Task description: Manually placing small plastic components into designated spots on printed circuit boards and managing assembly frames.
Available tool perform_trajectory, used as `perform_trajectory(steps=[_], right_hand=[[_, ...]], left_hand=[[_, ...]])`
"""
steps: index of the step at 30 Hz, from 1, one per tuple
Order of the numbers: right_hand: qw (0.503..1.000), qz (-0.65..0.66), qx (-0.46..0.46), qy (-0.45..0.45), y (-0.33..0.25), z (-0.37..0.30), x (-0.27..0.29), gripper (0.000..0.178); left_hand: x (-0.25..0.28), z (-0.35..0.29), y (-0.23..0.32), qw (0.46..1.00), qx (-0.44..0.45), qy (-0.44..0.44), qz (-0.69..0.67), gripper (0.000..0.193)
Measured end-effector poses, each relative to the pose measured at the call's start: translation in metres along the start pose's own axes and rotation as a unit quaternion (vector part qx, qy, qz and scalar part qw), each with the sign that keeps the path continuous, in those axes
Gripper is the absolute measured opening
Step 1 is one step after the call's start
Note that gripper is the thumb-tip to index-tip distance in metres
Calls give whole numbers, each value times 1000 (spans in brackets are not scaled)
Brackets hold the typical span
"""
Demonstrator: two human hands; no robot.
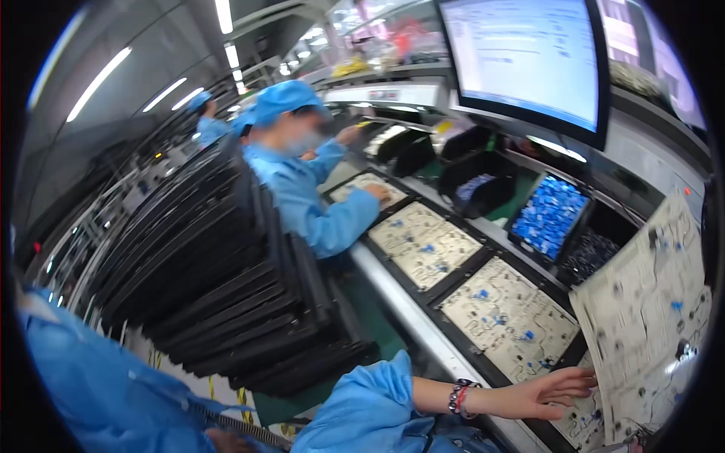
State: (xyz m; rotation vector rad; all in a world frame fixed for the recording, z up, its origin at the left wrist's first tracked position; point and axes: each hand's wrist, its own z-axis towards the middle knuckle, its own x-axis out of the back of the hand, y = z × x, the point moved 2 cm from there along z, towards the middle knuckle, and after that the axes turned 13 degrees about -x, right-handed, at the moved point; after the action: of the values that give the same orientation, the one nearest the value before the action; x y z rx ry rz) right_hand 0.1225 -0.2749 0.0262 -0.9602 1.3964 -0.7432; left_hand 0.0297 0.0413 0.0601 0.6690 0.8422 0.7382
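Note:
My left hand [555, 392], with beaded and red bracelets at the wrist, reaches in from the bottom middle. Its fingers are stretched out, and their tips meet the left edge of a raised cream circuit board [649, 317]. That board stands tilted at the far right, dotted with black and blue components. Whether the fingertips press on it or pass behind it, I cannot tell. Below the hand lies part of another board [581, 424] in a black frame. My right hand does not show plainly; whatever supports the raised board is hidden.
Framed boards [510, 317] run up the line to a co-worker [294, 174] in blue. Behind them stand a bin of blue components [550, 215], a bin of black parts [600, 253] and a monitor [529, 57]. Stacked black trays [219, 279] fill the left, near another person's blue sleeve [98, 385].

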Motion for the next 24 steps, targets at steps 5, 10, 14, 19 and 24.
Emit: perform_trajectory(steps=[5, 10, 14, 19, 24], right_hand=[[906, -275, -9, -321, -3, 13, -156, 49], [835, -167, -74, -518, 44, 53, -158, 98], [742, 85, -191, -637, 45, 44, -203, 95], [817, 43, -218, -532, 40, 55, -183, 79], [807, 39, -257, -531, 30, -17, -199, 59]], left_hand=[[-4, -20, 44, 953, -121, 251, 115, 64], [-10, -37, 123, 924, -189, 295, 156, 48], [-20, -64, 173, 896, -193, 335, 219, 42], [-34, -63, 185, 907, -87, 328, 250, 41], [-55, -53, 180, 916, 39, 262, 300, 41]])
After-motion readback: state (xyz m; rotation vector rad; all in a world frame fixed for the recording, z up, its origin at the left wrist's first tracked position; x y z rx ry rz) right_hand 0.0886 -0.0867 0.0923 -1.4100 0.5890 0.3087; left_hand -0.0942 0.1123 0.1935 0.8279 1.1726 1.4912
